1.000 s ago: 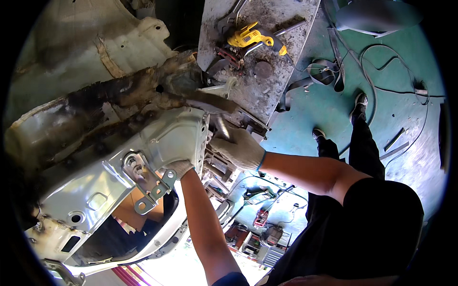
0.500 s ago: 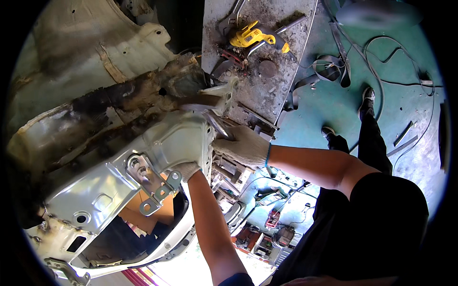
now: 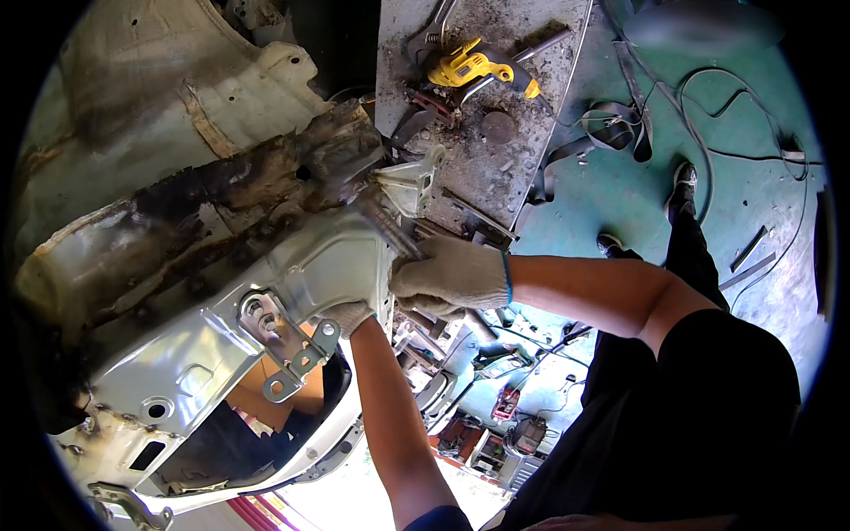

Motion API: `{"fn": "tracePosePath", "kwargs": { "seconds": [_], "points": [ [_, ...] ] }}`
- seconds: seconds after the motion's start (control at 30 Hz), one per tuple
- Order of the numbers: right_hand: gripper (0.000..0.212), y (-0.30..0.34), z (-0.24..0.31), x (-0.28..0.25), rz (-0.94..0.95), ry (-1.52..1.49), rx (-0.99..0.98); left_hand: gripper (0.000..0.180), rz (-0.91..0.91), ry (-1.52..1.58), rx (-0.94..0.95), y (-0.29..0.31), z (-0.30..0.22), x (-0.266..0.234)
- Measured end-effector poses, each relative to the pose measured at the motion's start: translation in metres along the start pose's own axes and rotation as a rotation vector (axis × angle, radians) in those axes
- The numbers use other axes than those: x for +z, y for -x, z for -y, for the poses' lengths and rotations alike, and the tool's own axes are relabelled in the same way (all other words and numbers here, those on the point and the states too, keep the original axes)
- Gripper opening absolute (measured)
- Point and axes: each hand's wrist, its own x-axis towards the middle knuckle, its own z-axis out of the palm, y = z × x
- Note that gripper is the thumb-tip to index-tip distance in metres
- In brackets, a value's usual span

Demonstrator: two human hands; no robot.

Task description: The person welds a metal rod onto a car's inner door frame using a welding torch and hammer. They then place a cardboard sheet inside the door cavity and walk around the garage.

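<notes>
my right hand (image 3: 456, 273) is closed round the metal-shafted tool (image 3: 390, 228), making it the nearer of the two hands; the long axis slants from this grip up and leftward, past the upper right corner of the pale metal panel (image 3: 332, 252), to an end too blurred to tell; my left hand (image 3: 348, 316) lies lower left at the panel's lower edge; its fingers are hidden, so i cannot tell whether it holds anything
</notes>
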Motion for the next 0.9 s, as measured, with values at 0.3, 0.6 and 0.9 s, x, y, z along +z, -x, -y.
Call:
{"fn": "tracePosePath", "kwargs": {
  "seconds": [0.3,0.6,0.9],
  "points": [
    [0.032,-0.003,0.002,0.002,-0.014,0.141,0.04,0.052,0.004,-0.021,-0.012,0.002,0.003,-0.003],
    [0.024,-0.004,-0.008,0.007,-0.062,0.15,-0.044,0.052,0.01,-0.036,-0.024,0.005,0.007,-0.004],
    [0.026,0.001,0.0,0.004,-0.014,0.228,-0.025,0.052,0.005,-0.044,-0.028,0.007,0.005,-0.004]
  ]
}}
